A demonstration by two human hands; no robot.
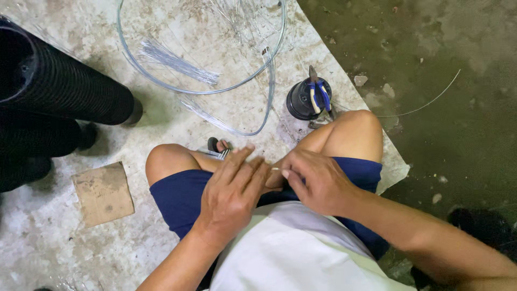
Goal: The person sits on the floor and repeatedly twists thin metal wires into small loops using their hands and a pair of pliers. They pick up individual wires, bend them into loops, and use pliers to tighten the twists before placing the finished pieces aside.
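I sit on the floor with bent knees in blue shorts. My left hand (232, 191) lies over my lap, fingers stretched forward and close together, touching thin metal pieces (222, 153) that poke out between my knees. My right hand (315, 180) is curled beside it, thumb and forefinger pinching a small thin wire piece (276, 169). The two hands nearly touch at the fingertips.
A coil of wire (202, 90) and a bundle of cut wires (177, 62) lie ahead on a pale sheet. Blue-handled pliers (319, 94) rest on a black round container (301, 99). Black corrugated pipes (54, 91) lie left, a cardboard piece (103, 193) near my knee.
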